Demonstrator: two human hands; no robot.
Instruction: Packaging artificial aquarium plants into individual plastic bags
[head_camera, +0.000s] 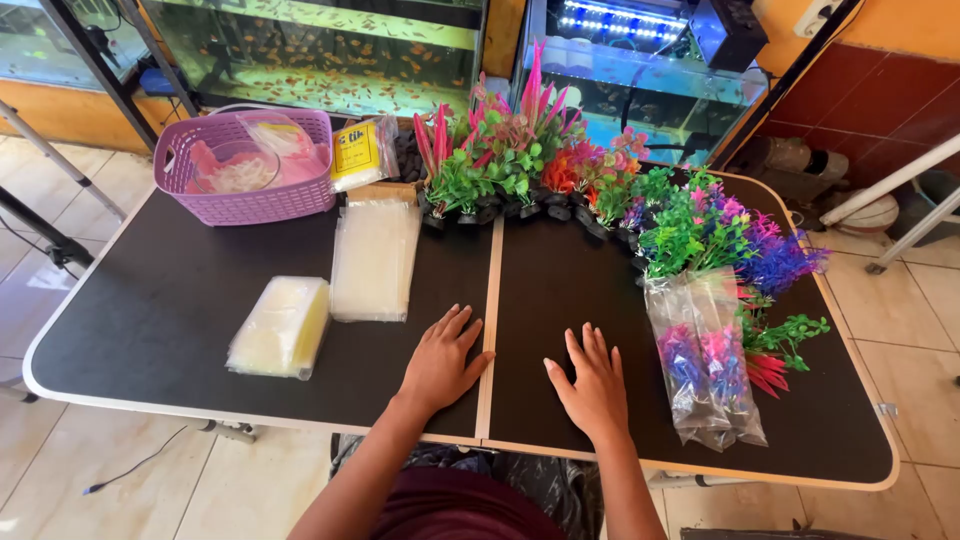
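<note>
On near edge of black table (180, 310): left hand (440, 365) & right hand (592, 385), both flat, fingers spread, holding nothing. Nearest item, just right of right hand: clear bags of plastic plants (705, 360), pink/purple/blue, lying flat. Far left: purple basket (245, 165).

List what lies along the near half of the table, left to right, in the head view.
Yellow packet → stack of clear bags → left hand → right hand → bagged plants → loose plants.
</note>
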